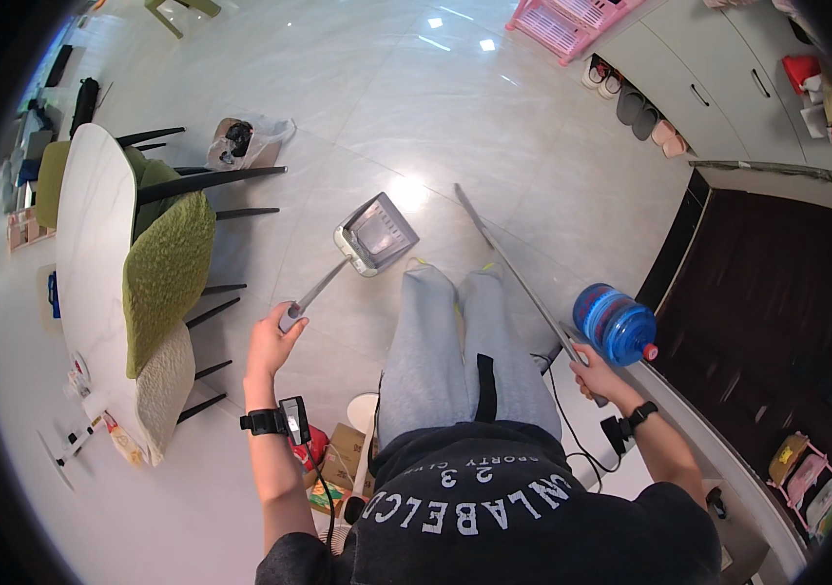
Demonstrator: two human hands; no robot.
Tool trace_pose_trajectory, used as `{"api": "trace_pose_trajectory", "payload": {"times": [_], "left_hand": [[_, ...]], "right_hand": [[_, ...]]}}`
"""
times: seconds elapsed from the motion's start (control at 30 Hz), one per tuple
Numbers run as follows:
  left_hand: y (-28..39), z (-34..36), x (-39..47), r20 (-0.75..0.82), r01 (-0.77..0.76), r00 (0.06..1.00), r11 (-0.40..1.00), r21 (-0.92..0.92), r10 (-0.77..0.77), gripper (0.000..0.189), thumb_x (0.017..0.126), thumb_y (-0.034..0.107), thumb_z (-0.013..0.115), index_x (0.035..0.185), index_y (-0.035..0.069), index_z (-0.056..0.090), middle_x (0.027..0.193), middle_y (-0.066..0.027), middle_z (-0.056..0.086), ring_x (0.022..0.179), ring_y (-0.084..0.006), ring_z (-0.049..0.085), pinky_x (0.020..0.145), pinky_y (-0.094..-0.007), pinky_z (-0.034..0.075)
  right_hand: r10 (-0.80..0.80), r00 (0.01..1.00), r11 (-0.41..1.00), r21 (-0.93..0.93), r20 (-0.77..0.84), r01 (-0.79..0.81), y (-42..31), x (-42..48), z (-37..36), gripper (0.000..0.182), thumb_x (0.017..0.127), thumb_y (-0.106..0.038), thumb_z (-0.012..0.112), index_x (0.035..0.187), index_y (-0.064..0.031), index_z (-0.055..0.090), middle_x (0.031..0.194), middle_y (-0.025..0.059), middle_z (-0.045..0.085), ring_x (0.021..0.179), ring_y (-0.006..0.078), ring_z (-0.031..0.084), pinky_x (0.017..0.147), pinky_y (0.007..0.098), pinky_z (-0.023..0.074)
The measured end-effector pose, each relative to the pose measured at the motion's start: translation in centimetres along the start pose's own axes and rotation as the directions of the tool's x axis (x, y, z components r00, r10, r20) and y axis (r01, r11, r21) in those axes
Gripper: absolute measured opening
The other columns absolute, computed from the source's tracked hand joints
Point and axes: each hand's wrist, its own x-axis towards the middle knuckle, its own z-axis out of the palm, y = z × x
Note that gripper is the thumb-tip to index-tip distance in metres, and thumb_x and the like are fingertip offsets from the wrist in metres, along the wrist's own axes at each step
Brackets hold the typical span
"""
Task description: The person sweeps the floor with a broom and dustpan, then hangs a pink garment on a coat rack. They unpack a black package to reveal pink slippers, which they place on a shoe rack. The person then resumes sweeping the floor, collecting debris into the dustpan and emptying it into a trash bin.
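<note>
My left hand [277,340] grips the top of a long-handled dustpan [378,235], whose grey translucent pan lies ahead of my feet, its open side turned to the right. In my right hand [597,373] is the grey handle of a broom [525,285]. Its narrow head [470,212] reaches the floor tiles to the right of the pan, apart from it. I cannot make out any debris in the pan. A blue water-cooler bottle [614,324] with a red cap lies on its side close to my right hand.
Left stands a white table [98,241] with green chairs [171,281], their black legs sticking out. A bin with a plastic bag [247,142] is beyond them. Shoes [635,110] line the cabinet [686,80] at far right, near a pink rack [569,25]. A dark door [745,292] is right.
</note>
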Motion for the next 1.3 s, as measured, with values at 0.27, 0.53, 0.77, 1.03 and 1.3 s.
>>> {"api": "trace_pose_trajectory", "payload": {"times": [0.27, 0.53, 0.77, 1.03, 1.3], "left_hand": [[0.9, 0.6, 2.1, 0.020, -0.049, 0.999, 0.985, 0.167, 0.046, 0.034, 0.076, 0.035, 0.066, 0.102, 0.013, 0.061, 0.067, -0.0135, 0.062, 0.065, -0.0309, 0.061, 0.058, -0.0386, 0.047], [-1.1, 0.5, 0.7, -0.003, -0.013, 1.000, 0.991, 0.132, 0.013, 0.036, 0.076, 0.036, 0.066, 0.103, 0.013, 0.060, 0.066, -0.0142, 0.061, 0.065, -0.0310, 0.061, 0.059, -0.0384, 0.048], [-5.3, 1.9, -1.3, -0.145, 0.024, 0.989, 0.994, -0.110, -0.040, 0.036, 0.076, 0.031, 0.068, 0.101, 0.007, 0.060, 0.072, -0.0158, 0.062, 0.067, -0.0319, 0.060, 0.061, -0.0361, 0.047], [-5.2, 2.6, -0.5, -0.234, 0.011, 0.969, 0.961, -0.275, -0.078, 0.035, 0.076, 0.028, 0.069, 0.101, 0.006, 0.060, 0.077, -0.0164, 0.062, 0.070, -0.0307, 0.060, 0.064, -0.0349, 0.046], [0.8, 0.2, 3.7, -0.228, 0.109, 0.957, 0.952, -0.285, -0.178, 0.036, 0.077, 0.030, 0.068, 0.103, 0.006, 0.059, 0.076, -0.0172, 0.062, 0.070, -0.0318, 0.060, 0.064, -0.0355, 0.046]], "right_hand": [[-0.019, 0.954, 0.973, 0.224, 0.299, -0.051, -4.5, 9.6, 6.9, 0.044, 0.091, -0.021, 0.047, 0.131, -0.0212, 0.028, 0.057, 0.0017, 0.042, 0.038, 0.0111, 0.038, 0.034, 0.0267, 0.0312], [-0.096, 0.939, 0.989, 0.136, 0.329, 0.053, -8.0, 5.4, 7.2, 0.045, 0.090, -0.019, 0.050, 0.131, -0.0207, 0.032, 0.059, 0.0021, 0.043, 0.040, 0.0111, 0.038, 0.036, 0.0263, 0.0318], [-0.113, 0.991, 0.931, 0.356, 0.074, 0.079, -5.9, 2.6, 1.9, 0.048, 0.088, -0.019, 0.052, 0.132, -0.0224, 0.032, 0.061, 0.0019, 0.045, 0.041, 0.0104, 0.038, 0.036, 0.0252, 0.0313], [-0.133, 0.968, 0.859, 0.463, -0.213, 0.220, -14.2, 6.7, -6.9, 0.043, 0.091, -0.020, 0.048, 0.129, -0.0251, 0.030, 0.061, 0.0018, 0.044, 0.040, 0.0099, 0.038, 0.034, 0.0229, 0.0324], [-0.109, 0.979, 0.861, 0.476, -0.170, 0.178, -26.2, 19.9, -18.4, 0.039, 0.089, -0.017, 0.046, 0.124, -0.0237, 0.029, 0.061, 0.0040, 0.044, 0.038, 0.0097, 0.038, 0.034, 0.0235, 0.0344]]}}
